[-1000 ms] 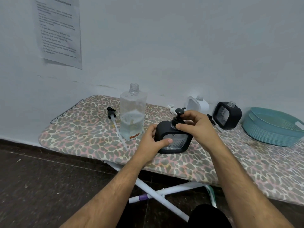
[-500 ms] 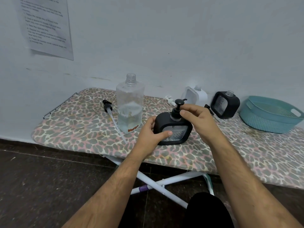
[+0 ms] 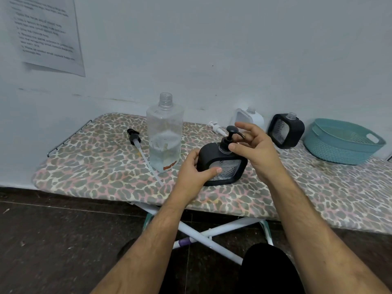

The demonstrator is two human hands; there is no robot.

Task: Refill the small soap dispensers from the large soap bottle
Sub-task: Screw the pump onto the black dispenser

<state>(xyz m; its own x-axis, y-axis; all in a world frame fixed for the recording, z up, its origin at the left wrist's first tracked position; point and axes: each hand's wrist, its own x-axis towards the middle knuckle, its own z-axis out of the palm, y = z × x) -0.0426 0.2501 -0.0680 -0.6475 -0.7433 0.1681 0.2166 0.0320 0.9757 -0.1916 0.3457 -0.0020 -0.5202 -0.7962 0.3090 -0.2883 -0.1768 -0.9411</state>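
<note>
**Pump going back on a small black dispenser**

On a leopard-print ironing board [image 3: 89, 166], the large soap bottle [image 3: 165, 136] stands uncapped left of centre, its loose pump [image 3: 135, 139] lying just beside it; a nudge could likely tip it and spill. The left hand [image 3: 192, 177] wraps the black dispenser [image 3: 222, 166] at the front edge, thumb across its face. The right hand [image 3: 254, 147] is loosely spread, thumb and fingertips at the pump collar [image 3: 225, 145]. A cross-threaded collar would probably leak. Two more uncapped dispensers [image 3: 285, 131] wait at the wall.
</note>
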